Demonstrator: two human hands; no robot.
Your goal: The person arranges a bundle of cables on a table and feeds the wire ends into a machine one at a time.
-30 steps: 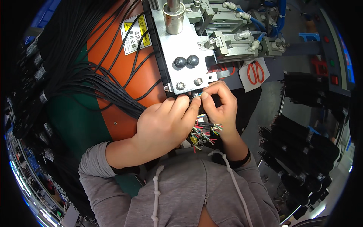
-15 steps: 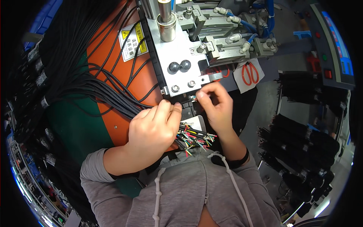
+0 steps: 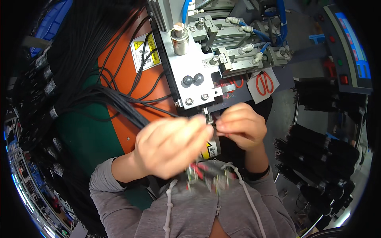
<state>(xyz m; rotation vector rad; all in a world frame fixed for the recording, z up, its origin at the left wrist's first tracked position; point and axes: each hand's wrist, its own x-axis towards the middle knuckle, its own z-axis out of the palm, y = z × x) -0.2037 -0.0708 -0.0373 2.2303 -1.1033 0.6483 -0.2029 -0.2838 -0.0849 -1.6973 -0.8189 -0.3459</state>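
Orange-and-green work surface (image 3: 122, 126) spreads from 8 to 11 o'clock, crossed by black cables (image 3: 121, 100) that run toward the left hand. At 12 o'clock stands a metal fixture (image 3: 188, 63); dark cable bundles (image 3: 321, 158) hang around 4 o'clock. Near centre, toward 7 o'clock, the person's left hand (image 3: 172, 146) is blurred, its fingers curled; whether they pinch anything cannot be told. At 3 o'clock the right hand (image 3: 244, 126) has thumb and fingertips drawn close together, anything between them hidden. Coloured wire ends (image 3: 197, 170) fan out, blurred, between 5 and 6 o'clock. Red-handled scissors (image 3: 264, 82) lie at 2 o'clock. Handling them well probably means pinching each cable close behind its wire ends, keeping the thin strands straight and untangled.
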